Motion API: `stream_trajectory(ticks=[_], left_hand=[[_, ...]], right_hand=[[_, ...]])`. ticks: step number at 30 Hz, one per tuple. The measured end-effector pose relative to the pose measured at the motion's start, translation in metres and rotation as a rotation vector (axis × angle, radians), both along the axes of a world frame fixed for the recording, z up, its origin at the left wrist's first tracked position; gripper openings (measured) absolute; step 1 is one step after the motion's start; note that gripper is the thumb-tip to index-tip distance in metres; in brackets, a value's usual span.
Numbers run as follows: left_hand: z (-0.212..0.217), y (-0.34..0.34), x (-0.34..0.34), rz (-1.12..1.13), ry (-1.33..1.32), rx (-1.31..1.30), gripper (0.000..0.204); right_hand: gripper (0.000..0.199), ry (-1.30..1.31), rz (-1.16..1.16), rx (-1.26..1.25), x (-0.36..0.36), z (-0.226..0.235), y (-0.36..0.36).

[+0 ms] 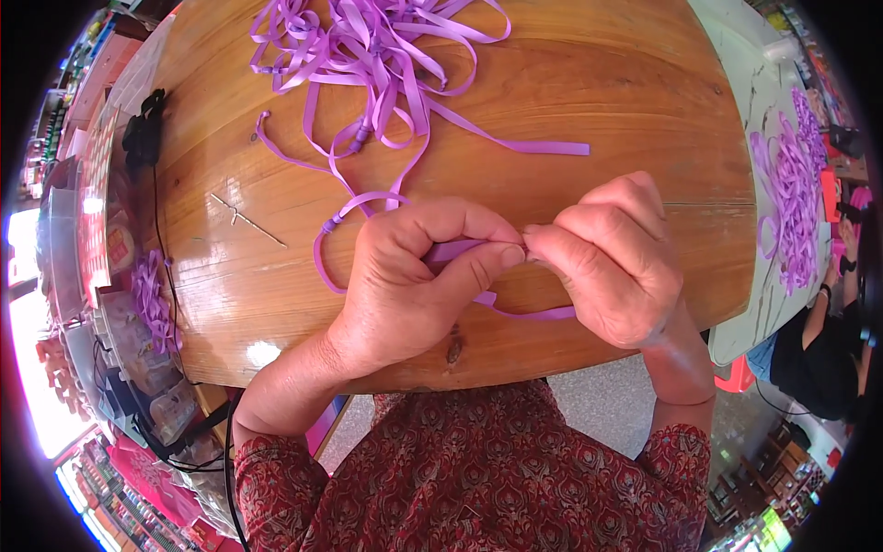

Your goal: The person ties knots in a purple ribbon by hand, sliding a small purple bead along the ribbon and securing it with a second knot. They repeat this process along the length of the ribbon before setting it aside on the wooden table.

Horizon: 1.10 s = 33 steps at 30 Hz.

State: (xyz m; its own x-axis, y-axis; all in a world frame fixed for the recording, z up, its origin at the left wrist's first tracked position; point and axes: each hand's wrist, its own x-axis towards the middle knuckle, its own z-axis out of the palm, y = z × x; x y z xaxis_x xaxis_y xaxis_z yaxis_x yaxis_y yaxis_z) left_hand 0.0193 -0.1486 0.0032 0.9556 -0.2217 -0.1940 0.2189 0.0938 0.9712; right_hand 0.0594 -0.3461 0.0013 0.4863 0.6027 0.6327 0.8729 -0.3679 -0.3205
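Note:
My left hand (405,285) pinches a purple ribbon (328,267) above the near part of the wooden table. Beside it, my right hand (616,262) is closed, its thumb and forefinger meeting the left fingertips. Whatever small part lies between the fingertips is hidden. The ribbon passes behind my left hand, and a length of it shows below and between both hands. On its loop at the left sits a small darker purple wrap. Farther off lies a tangled heap of purple ribbons (386,55), some with similar wraps; one flat end points right.
A thin twisted wire (246,219) rests on the wooden table (598,101) at the left. Black cord runs down the left edge near a purple bundle (154,299). On a white table (736,322) at right lie more purple ribbons (793,198); another person (819,354) sits there.

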Motion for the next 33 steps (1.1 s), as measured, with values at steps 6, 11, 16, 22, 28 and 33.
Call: stream_trajectory(ticks=[6, 11, 16, 22, 28, 33], left_hand=[[0.009, 0.005, 0.004, 0.053, -0.148, 0.154, 0.003], [0.011, 0.013, 0.006, 0.059, -0.263, 0.211, 0.002], [0.012, 0.013, 0.008, 0.065, -0.101, 0.167, 0.003], [0.014, 0.012, 0.007, 0.078, -0.148, 0.185, 0.004], [0.009, 0.015, 0.012, 0.094, -0.09, 0.141, 0.004], [0.008, 0.014, 0.011, 0.09, -0.047, 0.139, 0.003]], right_hand=[[0.021, 0.029, -0.041, -0.01, 0.003, 0.004, -0.002], [0.018, 0.021, -0.035, 0.035, 0.004, 0.006, -0.002], [0.017, 0.083, -0.039, 0.091, 0.006, 0.004, 0.0], [0.017, 0.056, -0.049, 0.095, 0.006, 0.004, -0.003], [0.029, 0.157, -0.039, 0.054, 0.014, 0.004, -0.004], [0.056, 0.339, -0.005, 0.134, 0.013, 0.009, -0.005]])
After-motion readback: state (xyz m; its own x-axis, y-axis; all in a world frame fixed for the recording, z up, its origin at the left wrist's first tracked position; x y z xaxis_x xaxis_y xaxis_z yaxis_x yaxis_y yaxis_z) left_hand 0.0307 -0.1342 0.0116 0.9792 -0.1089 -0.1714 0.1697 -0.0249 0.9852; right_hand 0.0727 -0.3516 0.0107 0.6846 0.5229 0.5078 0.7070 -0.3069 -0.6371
